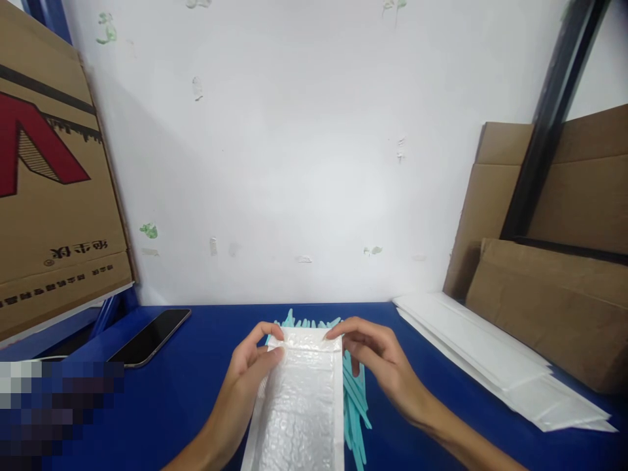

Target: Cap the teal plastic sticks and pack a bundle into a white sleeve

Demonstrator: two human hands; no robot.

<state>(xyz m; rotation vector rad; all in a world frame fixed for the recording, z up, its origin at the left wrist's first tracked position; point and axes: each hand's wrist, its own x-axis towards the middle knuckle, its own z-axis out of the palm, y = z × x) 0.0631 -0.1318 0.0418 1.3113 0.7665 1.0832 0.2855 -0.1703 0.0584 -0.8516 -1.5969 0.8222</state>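
Observation:
A white padded bubble mailer [304, 405] lies lengthwise at the front centre, its top edge facing the wall. My left hand [252, 363] pinches its upper left corner between thumb and fingers. At the upper right corner, my right hand [375, 356] has its index fingertip on the edge, with the other fingers curled beneath; the thumb's contact is partly hidden. Several thin turquoise items [356, 409] lie on the blue table behind and to the right of the mailer, partly covered by it and by my right hand.
On the blue table [196, 392], a dark phone [151, 337] lies at the left and a stack of white mailers [481, 347] at the right. A printed cardboard box [53, 216] stands far left. Brown cardboard [549, 307] borders the right side. A white wall [294, 163] rises behind.

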